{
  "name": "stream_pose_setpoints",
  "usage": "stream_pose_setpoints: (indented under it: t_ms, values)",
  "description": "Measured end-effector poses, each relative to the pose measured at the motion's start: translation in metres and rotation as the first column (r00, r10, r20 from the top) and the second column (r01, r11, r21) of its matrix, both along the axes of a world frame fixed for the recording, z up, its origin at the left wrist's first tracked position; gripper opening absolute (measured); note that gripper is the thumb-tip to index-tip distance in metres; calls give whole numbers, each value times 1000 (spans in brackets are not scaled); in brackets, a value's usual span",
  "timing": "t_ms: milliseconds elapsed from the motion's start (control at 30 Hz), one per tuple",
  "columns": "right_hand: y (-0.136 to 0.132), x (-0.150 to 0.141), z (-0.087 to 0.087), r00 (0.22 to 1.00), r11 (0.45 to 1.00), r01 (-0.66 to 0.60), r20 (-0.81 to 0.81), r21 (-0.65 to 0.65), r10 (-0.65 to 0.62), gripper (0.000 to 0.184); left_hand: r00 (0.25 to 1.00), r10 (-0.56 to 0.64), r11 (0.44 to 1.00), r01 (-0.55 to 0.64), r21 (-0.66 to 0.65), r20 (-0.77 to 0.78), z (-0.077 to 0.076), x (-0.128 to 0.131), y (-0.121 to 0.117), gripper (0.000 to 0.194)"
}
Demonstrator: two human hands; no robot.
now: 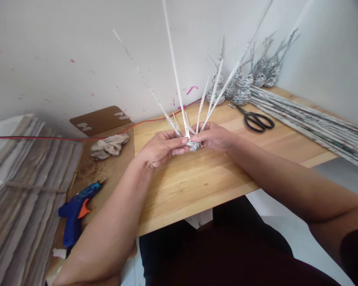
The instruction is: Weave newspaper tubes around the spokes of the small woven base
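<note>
Between my two hands is a small woven base of rolled newspaper (193, 146), with several long paper sticks (175, 65) fanning upward from it. My left hand (164, 147) grips its left side, thumb laid over the weave. On the other side my right hand (213, 137) pinches the paper strands, its fingers partly hidden behind them. The piece is held a little above the wooden table (179, 194); whether it touches the wood I cannot tell.
Black scissors (258, 121) lie at right, near a bundle of newspaper sticks (310, 123). Woven paper pieces (241, 87) stand against the wall. At left are a blue glue gun (76, 214), a crumpled rag (109, 146), a brown board (100, 120), stacked paper (26, 190) and a red cord (155, 119).
</note>
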State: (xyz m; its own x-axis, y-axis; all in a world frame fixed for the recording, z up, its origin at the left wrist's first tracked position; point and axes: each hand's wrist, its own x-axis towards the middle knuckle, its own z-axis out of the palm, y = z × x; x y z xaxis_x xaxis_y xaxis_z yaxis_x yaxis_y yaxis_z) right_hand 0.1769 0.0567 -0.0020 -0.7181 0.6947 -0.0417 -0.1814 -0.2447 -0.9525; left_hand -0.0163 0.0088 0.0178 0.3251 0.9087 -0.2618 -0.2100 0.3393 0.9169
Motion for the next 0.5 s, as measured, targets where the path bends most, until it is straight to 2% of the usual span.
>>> stream_pose_setpoints:
  t_ms: [167,333,500]
  values:
    - [4,1,-5,1000,999,17,7,33,-17,23,999,47,999,-46,29,-29,-4,0,2,30]
    - [5,1,-10,997,996,74,28,57,-75,24,996,25,998,-20,66,-84,-5,-2,3,34]
    - [1,-1,-8,1000,1000,-7,-17,-4,6,28,998,-40,998,42,50,-44,-4,-2,1,34]
